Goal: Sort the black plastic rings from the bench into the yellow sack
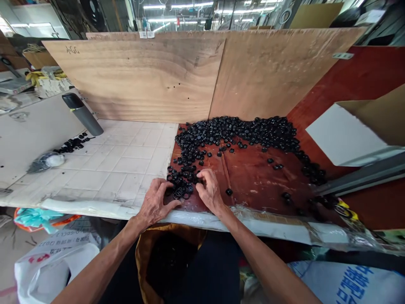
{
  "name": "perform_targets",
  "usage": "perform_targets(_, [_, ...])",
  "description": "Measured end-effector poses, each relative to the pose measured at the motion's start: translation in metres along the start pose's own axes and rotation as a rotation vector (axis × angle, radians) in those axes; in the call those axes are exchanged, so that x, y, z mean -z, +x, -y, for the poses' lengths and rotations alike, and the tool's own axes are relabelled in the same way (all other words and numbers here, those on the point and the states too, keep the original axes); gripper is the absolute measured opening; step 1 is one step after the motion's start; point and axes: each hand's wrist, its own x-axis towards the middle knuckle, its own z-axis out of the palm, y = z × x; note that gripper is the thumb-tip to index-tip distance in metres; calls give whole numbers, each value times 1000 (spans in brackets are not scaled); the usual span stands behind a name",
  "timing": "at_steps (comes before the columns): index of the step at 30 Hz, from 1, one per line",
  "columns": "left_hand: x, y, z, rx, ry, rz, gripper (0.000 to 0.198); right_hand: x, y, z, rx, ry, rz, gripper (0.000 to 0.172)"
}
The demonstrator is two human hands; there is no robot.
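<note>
Small black ring-like plastic parts lie in a loose cluster at the front left of the red-brown board, between my two hands. My left hand rests against the left side of this cluster, thumb and fingers spread apart, with nothing gripped. On the other side, my right hand is curled, its thumb and fingertips bent around what looks like one small black part; the fingers partly cover it. Behind the hands, a large heap of similar black parts stretches along the back of the board.
Plywood panels stand along the back. A grey bottle and a plastic bag are on the white tiled surface. To the right is a white box. Below the edge, an ochre-rimmed bag hangs open.
</note>
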Motion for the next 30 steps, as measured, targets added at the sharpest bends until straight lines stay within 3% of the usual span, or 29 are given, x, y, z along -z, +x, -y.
perform_targets(2, [1,-3,-5,-59,3,93,34,8,-12,10,52,22,130,24])
perform_targets(4, [-1,-1,-7,-102,20,191,26,9,-17,13,111,35,272,29])
perform_targets(6, [-5,5,-6,-94,39,228,21,4,-17,10,124,32,318,29])
perform_targets(11, [-13,13,-2,7,36,156,20,-5,-11,-4,10,-6,151,22])
perform_targets(17, [-7,3,-8,-1,-11,82,26,5,-11,4,-65,59,22,23])
perform_targets(21, [-7,1,-18,-123,37,182,26,15,-15,13,-51,91,-78,11])
perform_targets(25, [-16,7,-23,-144,184,269,29,25,-36,27,-94,90,35,14])
perform_targets(28, [-21,8,-21,-148,181,295,27,25,-51,34,-178,96,202,10])
perform_targets(30, [-22,7,-19,-153,164,294,28,21,-50,32,-237,107,223,15])
